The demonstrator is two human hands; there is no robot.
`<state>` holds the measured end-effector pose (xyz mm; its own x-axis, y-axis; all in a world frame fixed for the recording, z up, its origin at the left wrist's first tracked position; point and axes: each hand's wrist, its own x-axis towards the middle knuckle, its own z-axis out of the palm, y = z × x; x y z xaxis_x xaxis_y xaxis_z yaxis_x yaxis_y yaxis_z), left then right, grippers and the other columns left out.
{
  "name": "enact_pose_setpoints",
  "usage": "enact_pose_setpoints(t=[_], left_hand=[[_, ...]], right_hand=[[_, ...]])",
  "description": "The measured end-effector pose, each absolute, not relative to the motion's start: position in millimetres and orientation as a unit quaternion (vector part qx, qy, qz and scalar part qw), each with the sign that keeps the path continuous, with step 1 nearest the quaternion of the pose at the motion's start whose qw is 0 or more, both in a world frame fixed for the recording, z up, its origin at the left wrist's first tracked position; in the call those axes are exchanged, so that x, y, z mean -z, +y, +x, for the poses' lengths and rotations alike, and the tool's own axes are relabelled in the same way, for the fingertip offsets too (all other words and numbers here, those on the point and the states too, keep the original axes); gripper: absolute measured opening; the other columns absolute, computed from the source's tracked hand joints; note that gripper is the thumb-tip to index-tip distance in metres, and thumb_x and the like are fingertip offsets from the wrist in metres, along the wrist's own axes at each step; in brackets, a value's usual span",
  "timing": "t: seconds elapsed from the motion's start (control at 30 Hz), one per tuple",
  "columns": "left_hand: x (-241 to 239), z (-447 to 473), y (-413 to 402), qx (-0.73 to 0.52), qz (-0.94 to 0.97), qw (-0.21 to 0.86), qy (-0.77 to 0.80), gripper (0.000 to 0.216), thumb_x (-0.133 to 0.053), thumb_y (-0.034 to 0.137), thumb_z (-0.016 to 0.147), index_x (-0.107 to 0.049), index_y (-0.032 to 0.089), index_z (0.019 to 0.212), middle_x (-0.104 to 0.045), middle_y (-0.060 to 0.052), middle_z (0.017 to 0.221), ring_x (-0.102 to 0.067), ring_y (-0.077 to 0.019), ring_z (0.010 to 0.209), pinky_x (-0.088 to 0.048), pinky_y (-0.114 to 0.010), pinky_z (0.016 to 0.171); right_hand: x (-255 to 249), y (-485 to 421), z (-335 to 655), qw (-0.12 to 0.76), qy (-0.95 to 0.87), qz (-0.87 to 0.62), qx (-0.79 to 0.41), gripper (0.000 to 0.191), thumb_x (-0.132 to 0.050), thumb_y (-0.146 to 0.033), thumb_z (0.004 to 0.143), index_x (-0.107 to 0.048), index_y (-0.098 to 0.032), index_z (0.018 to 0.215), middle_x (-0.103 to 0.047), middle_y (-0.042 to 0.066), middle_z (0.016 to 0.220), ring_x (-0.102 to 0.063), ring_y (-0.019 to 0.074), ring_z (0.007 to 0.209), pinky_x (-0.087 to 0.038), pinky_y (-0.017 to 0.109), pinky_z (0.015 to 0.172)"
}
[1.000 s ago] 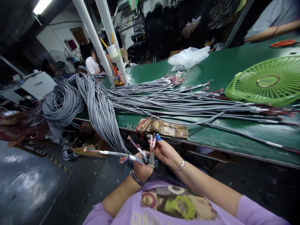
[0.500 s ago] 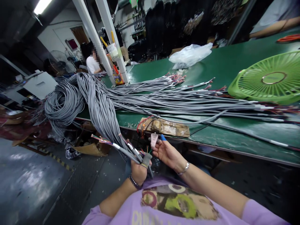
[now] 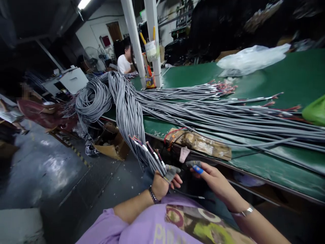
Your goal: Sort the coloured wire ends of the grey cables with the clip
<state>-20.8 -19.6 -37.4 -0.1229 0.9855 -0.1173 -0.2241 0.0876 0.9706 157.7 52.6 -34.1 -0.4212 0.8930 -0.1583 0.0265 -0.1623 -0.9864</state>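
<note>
My left hand (image 3: pixel 161 184), with a grey cover on its thumb, is closed around the ends of several grey cables (image 3: pixel 152 159). Their white sleeves and thin coloured wires stick out past the thumb. To the right, my right hand (image 3: pixel 210 176) has its thumb and forefinger brought together, one in a blue cover and one in a grey one. Whatever lies between those fingertips is too small or hidden to make out. A pink flat piece (image 3: pixel 184 154) hangs at the table edge just beyond that hand. Below both hands, a single cable end (image 3: pixel 199 197) shows.
A wooden board (image 3: pixel 203 145) with red wires lies along the edge of the green table (image 3: pixel 188 73). Long grey cables (image 3: pixel 203 115) cover much of it, beside a coil (image 3: pixel 93 100). A plastic bag (image 3: pixel 251 61), a green fan (image 3: pixel 316 112), a post (image 3: pixel 153 40) and another person (image 3: pixel 124 63) are farther off.
The view has swung left, so the table scene sits farther right. My right hand has moved away from the pink piece, and its thumb and forefinger now meet. My left hand keeps the cables.
</note>
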Motion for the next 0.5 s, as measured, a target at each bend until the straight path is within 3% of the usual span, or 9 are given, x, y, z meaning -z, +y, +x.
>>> enact_pose_setpoints(t=[0.1, 0.23, 0.4, 0.5], left_hand=[[33, -22, -28, -0.514, 0.417, 0.558, 0.501, 0.046, -0.056, 0.059, 0.075, -0.063, 0.013, 0.074, -0.059, -0.001, 0.051, -0.051, -0.0085, 0.039, -0.035, -0.018, 0.037], [32, -22, -33, -0.459, 0.462, 0.571, 0.500, 0.050, -0.058, 0.062, 0.070, -0.058, 0.014, 0.054, -0.053, 0.000, 0.044, -0.048, -0.0088, 0.039, -0.039, -0.021, 0.041], [43, -21, -33, -0.469, 0.477, 0.566, 0.482, 0.039, -0.071, 0.053, 0.063, -0.063, 0.014, 0.062, -0.053, 0.002, 0.048, -0.047, -0.0094, 0.043, -0.040, -0.022, 0.044], [47, -23, -34, -0.452, 0.482, 0.578, 0.479, 0.038, -0.071, 0.051, 0.064, -0.064, 0.013, 0.060, -0.054, 0.001, 0.048, -0.048, -0.0100, 0.044, -0.040, -0.023, 0.045]], right_hand=[[18, 40, 154, 0.286, -0.626, -0.369, -0.625, 0.036, -0.059, -0.051, 0.076, -0.067, -0.017, 0.083, -0.064, 0.004, 0.073, -0.056, 0.0172, 0.068, -0.046, 0.028, 0.064], [-2, 26, 137, 0.299, -0.681, -0.306, -0.594, 0.031, -0.052, -0.044, 0.083, -0.063, -0.018, 0.094, -0.065, 0.005, 0.082, -0.058, 0.0190, 0.077, -0.047, 0.030, 0.072], [-6, 23, 119, 0.312, -0.747, -0.303, -0.503, 0.022, -0.056, -0.039, 0.082, -0.061, -0.018, 0.083, -0.060, 0.004, 0.077, -0.052, 0.0161, 0.070, -0.044, 0.027, 0.065], [0, 23, 115, 0.319, -0.740, -0.302, -0.510, 0.024, -0.055, -0.040, 0.082, -0.057, -0.017, 0.075, -0.057, 0.003, 0.072, -0.050, 0.0149, 0.067, -0.043, 0.026, 0.063]])
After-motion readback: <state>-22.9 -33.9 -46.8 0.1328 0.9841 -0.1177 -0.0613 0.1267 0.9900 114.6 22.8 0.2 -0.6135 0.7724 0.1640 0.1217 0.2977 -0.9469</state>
